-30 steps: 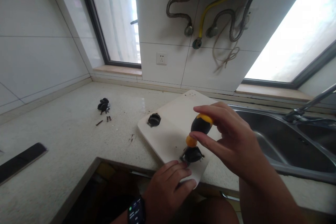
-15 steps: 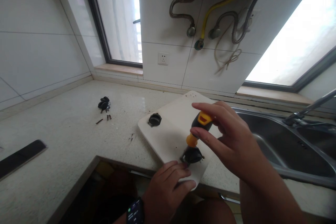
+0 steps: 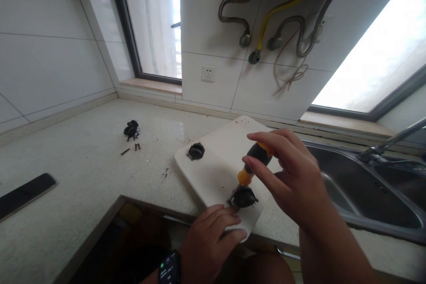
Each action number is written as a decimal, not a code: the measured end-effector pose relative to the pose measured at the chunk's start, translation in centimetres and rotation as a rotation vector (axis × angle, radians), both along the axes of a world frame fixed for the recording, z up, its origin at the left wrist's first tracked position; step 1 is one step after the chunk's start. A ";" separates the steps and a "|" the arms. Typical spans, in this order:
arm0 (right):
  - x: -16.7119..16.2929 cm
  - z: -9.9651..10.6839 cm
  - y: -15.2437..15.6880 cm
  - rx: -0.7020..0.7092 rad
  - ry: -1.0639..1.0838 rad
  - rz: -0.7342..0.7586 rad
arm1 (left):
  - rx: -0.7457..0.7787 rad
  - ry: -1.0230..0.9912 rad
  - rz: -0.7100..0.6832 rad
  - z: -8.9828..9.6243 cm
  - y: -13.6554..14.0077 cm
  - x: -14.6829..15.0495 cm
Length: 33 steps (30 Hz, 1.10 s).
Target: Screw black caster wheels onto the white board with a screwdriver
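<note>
My right hand [image 3: 289, 168] is closed around a yellow-and-black screwdriver [image 3: 258, 157], tilted with its shaft down at the mounting plate of a black caster [image 3: 243, 197]. That caster sits near the front corner of a white board [image 3: 216, 164] lying on the counter. With my left hand [image 3: 216, 235], wearing a black smartwatch, I grip the board's front edge, fingertips beside the caster plate. The screwdriver's tip and the screw under it are hard to make out. A second black caster [image 3: 196, 151] stands on the board's left corner. Small holes dot the board's far corner.
Loose black casters [image 3: 131, 129] lie on the counter [image 3: 100, 164] at left, with several screws [image 3: 137, 147] close by. A dark flat object [image 3: 26, 195] is at the far left. The sink [image 3: 359, 186] is on the right. An opening in the counter [image 3: 133, 230] lies in front.
The screwdriver handle has turned slightly in my right hand, its yellow part now facing another way. My left hand stays on the board. The view has shifted a little.
</note>
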State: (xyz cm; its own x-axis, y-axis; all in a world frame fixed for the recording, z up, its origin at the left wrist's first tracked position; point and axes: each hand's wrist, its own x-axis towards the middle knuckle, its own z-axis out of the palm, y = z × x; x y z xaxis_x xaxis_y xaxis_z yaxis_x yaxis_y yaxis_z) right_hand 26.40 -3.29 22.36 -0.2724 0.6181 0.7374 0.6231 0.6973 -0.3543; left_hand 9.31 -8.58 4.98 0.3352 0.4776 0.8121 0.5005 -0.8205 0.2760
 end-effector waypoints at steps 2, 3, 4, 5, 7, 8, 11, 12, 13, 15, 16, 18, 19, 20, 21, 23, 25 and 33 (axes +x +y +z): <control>0.2 -0.1 0.1 -0.041 -0.008 0.059 | 0.008 0.005 -0.010 0.0 0.0 0.0; 0.4 0.0 0.1 -0.103 -0.003 0.123 | 0.011 0.005 -0.011 0.0 0.1 -0.1; 0.6 0.1 0.1 -0.177 0.007 0.191 | 0.015 0.007 -0.015 0.0 0.1 -0.1; 0.8 0.1 0.0 -0.242 0.019 0.246 | 0.018 0.007 -0.017 0.0 0.1 -0.1; 0.9 0.3 0.0 -0.307 0.021 0.263 | 0.020 0.001 -0.014 0.0 0.2 -0.1; 0.9 0.4 0.0 -0.291 0.009 0.222 | 0.021 -0.001 -0.013 0.0 0.2 -0.1; 0.3 0.5 0.1 -0.104 -0.030 0.043 | 0.020 0.004 -0.014 -0.1 0.1 -0.2; 0.2 0.5 0.1 -0.052 -0.037 0.002 | 0.018 0.005 -0.016 -0.1 0.1 -0.2; 0.1 0.5 0.1 -0.031 -0.037 -0.013 | 0.016 0.005 -0.017 -0.1 0.1 -0.2; 0.2 0.5 -0.1 -0.093 -0.024 0.042 | 0.013 0.001 -0.020 -0.2 0.1 -0.2; 0.3 0.5 -0.3 -0.154 -0.018 0.093 | 0.011 0.004 -0.024 -0.1 0.1 -0.2; 0.7 0.5 -0.6 -0.274 0.003 0.194 | 0.006 0.011 -0.030 -0.1 0.1 -0.2; 0.8 0.5 -0.7 -0.313 0.012 0.225 | 0.006 0.010 -0.030 -0.1 0.2 -0.2; 0.9 0.5 -0.7 -0.328 0.017 0.223 | 0.007 0.008 -0.030 -0.1 0.2 -0.2; 0.8 0.5 -0.8 -0.311 0.017 0.191 | 0.010 0.005 -0.030 -0.1 0.2 -0.1; 0.4 0.4 -0.6 -0.183 0.005 0.069 | 0.013 -0.002 -0.029 -0.1 0.2 -0.1; -0.2 0.2 -0.5 -0.009 -0.024 -0.065 | 0.005 0.002 -0.029 -0.2 0.2 0.0; 0.5 0.8 -0.7 -0.263 0.041 0.193 | -0.012 0.007 -0.033 -0.4 0.1 -0.2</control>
State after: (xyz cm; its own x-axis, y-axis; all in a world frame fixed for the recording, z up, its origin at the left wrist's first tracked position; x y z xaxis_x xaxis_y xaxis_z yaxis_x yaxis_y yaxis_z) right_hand 26.94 -3.95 23.21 -0.3764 0.7285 0.5723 0.4702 0.6825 -0.5595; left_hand 9.08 -8.48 4.63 0.3566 0.4756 0.8041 0.4755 -0.8333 0.2820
